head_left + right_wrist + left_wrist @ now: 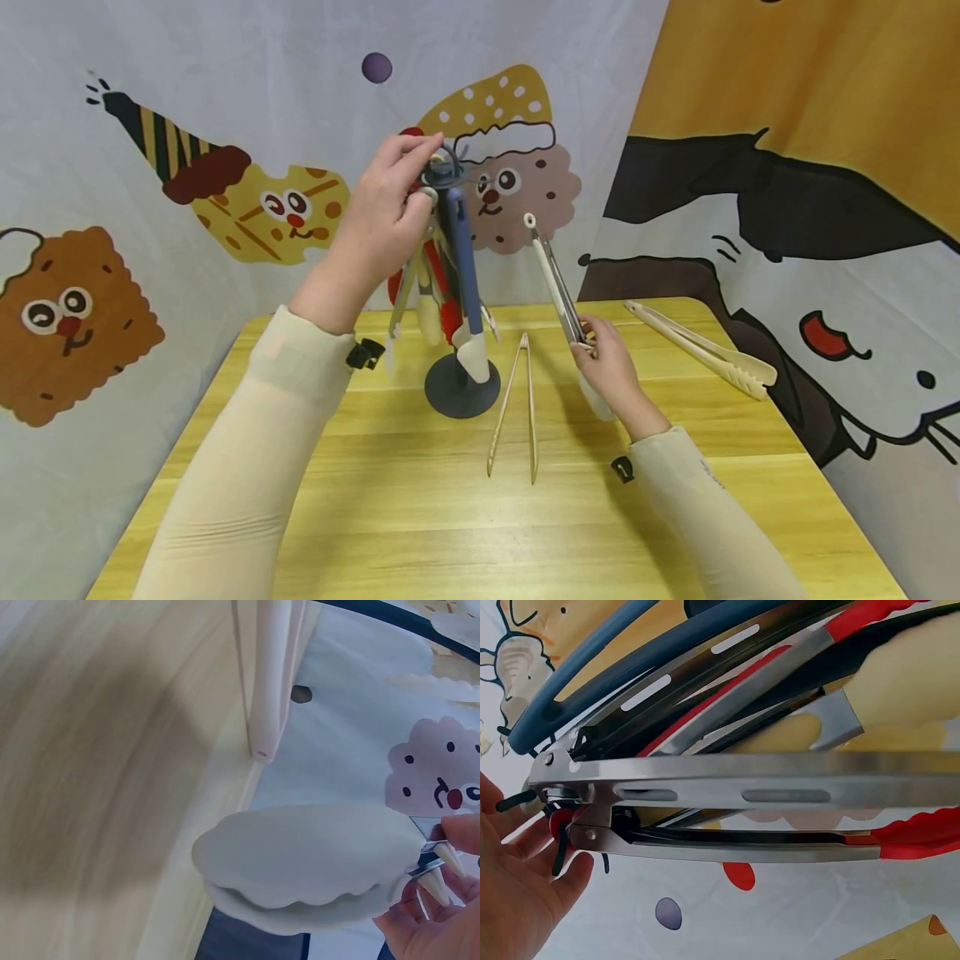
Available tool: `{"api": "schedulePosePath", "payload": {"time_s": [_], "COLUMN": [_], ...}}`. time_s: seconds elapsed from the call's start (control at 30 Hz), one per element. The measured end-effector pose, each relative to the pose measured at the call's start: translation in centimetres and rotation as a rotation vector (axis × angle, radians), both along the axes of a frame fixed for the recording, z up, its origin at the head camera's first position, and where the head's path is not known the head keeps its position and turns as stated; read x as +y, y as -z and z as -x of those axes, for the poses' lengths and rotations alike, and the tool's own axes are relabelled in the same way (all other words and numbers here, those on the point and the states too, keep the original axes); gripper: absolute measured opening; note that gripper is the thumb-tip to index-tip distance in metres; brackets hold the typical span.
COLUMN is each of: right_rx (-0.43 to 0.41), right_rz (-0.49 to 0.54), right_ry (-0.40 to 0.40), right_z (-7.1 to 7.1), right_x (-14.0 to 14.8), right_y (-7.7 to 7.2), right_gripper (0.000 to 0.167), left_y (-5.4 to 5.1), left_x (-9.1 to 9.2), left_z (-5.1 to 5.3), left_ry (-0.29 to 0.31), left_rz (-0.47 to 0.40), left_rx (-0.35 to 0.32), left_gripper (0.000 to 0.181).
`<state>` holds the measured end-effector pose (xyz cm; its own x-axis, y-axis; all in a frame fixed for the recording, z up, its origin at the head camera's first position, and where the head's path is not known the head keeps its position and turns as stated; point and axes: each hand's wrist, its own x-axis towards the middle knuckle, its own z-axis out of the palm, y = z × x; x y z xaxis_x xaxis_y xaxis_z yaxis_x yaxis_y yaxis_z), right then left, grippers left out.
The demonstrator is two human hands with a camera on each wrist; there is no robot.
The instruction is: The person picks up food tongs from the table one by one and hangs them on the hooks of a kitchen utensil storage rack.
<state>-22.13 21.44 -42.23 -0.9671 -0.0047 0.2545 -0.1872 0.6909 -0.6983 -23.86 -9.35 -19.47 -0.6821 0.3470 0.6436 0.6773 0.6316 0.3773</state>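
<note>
At the top of a dark rack [462, 398], my left hand [381, 204] grips the hook end with fingers and thumb. In the left wrist view that hand [525, 881] is beside the hooks, where metal tongs [720, 776] with red-tipped ones hang. My right hand [617, 373] holds metal tongs [555, 283] with white scalloped heads, tilted, to the right of the rack. The right wrist view has its fingers [420, 919] pinching these tongs just behind the nearly closed white heads [315, 855].
Slim beige tongs [531, 400] stand spread on the wooden table [390, 517] between the rack and my right hand. Wider beige tongs [697, 346] lie at the back right. Blue-handled tongs [465, 258] hang on the rack's near side. A printed cloth [300, 50] hangs behind the table.
</note>
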Motion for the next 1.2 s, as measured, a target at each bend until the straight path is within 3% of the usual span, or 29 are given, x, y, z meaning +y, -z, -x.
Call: {"api": "schedulePosePath", "payload": {"time_s": [0.33, 0.53, 0.9, 1.2], "right_rx": [0.147, 0.206, 0.313, 0.450], "right_rz": [0.064, 0.097, 0.176, 0.192], "right_ry": [-0.025, -0.049, -0.090, -0.126], "right_z": [-0.7, -1.4, -2.3, -2.9], "right_x": [-0.9, -1.7, -3.1, -3.8], "right_y": [-1.4, -2.7, -4.4, -4.7], "right_gripper": [0.046, 0.045, 0.044, 0.044], "left_y": [0.0, 0.2, 0.0, 0.0], "left_x": [-0.3, -0.1, -0.2, -0.2], "left_z": [0.2, 0.3, 0.2, 0.3], "left_ry": [0.023, -0.005, 0.009, 0.020], "left_rz": [0.006, 0.016, 0.003, 0.001], "left_rx": [-0.012, -0.009, -0.013, -0.016], "left_gripper": [0.050, 0.061, 0.060, 0.059]}}
